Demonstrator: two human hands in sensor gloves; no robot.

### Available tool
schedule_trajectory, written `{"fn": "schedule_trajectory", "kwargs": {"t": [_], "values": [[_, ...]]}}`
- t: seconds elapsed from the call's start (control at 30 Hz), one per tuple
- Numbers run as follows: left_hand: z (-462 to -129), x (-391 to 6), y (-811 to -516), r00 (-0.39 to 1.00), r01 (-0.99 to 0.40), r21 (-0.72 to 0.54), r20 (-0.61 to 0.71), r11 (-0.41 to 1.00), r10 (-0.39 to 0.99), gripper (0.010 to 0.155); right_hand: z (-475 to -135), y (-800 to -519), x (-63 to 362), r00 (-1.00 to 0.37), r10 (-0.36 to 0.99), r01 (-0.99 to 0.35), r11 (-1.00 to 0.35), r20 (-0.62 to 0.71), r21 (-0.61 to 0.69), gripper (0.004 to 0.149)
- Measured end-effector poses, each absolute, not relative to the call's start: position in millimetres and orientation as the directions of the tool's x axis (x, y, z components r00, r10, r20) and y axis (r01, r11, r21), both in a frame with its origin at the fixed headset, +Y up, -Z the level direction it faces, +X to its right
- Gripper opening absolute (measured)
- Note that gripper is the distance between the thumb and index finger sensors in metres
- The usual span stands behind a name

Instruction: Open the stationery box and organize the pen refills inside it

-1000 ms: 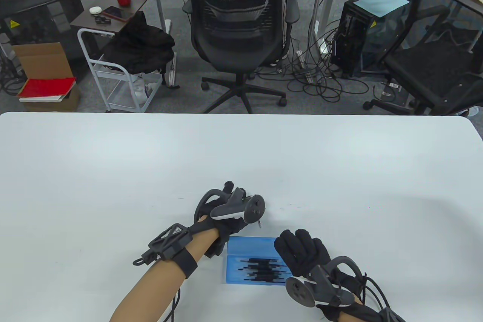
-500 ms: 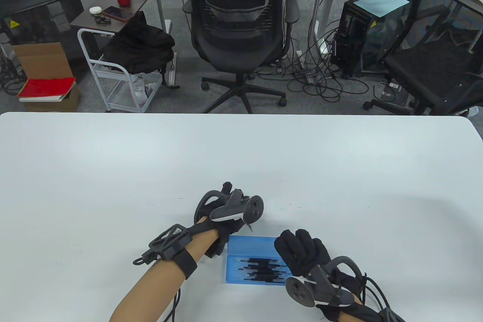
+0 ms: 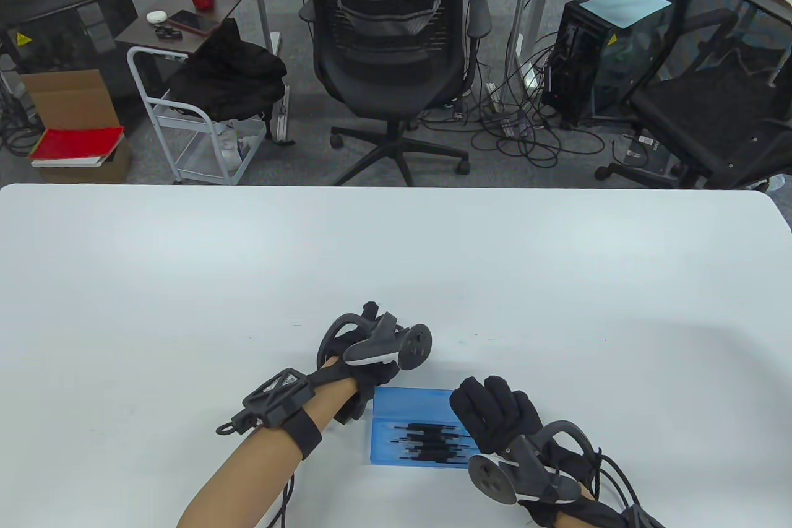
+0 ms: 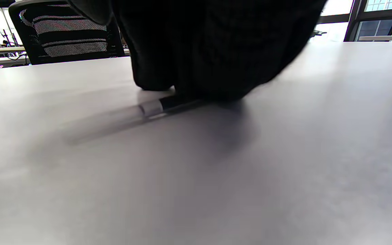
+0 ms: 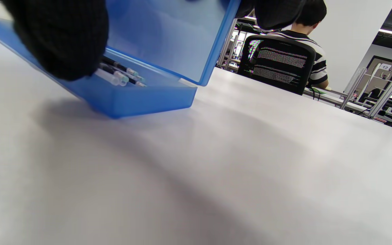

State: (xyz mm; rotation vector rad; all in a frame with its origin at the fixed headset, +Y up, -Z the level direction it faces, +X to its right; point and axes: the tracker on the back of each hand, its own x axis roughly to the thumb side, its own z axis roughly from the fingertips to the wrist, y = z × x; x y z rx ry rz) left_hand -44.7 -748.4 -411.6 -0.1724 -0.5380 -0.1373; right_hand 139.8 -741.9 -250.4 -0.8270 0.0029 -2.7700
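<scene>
Stationery box [image 3: 411, 423]: blue, lid raised, refills [image 3: 427, 444] laid inside. Right hand [image 3: 495, 413], at the box's right end, fingers curled over the lid edge, propping it. Left hand [image 3: 365, 361], beyond the box's left end, covers a loose refill [image 4: 158, 106] on the table [image 3: 185, 280]; finger closure cannot be told. Risk: the thin refill rolls away under a poor pinch; lid drops if released.

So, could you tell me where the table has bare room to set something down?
The table is bare from the hands to its far edge and along both sides. It is crowded at the near edge: the box sits between the left hand and right hand.
</scene>
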Motion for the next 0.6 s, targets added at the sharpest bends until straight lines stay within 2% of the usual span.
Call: {"fn": "schedule_trajectory", "kwargs": {"t": [0.13, 0.27, 0.37, 0.6], "values": [[-410, -54, -736, 0.864, 0.122, -0.112, 0.500, 0.986, -0.051, 0.057, -250, -742, 140, -0.808, -0.236, 0.235, -0.969, 0.540, -0.071, 0.109], [-398, -65, -708, 0.866, 0.072, -0.054, 0.500, 0.996, -0.035, 0.058, -251, -742, 140, -0.808, -0.234, 0.234, -0.970, 0.541, -0.070, 0.110], [-378, -67, -686, 0.840, 0.039, 0.007, 0.541, 0.999, -0.037, 0.058, -251, -742, 140, -0.808, -0.232, 0.233, -0.970, 0.542, -0.068, 0.110], [-307, -52, -646, 0.731, 0.044, 0.188, 0.664, 0.981, -0.160, 0.057, -251, -742, 140, -0.808, -0.233, 0.234, -0.970, 0.541, -0.067, 0.110]]}}
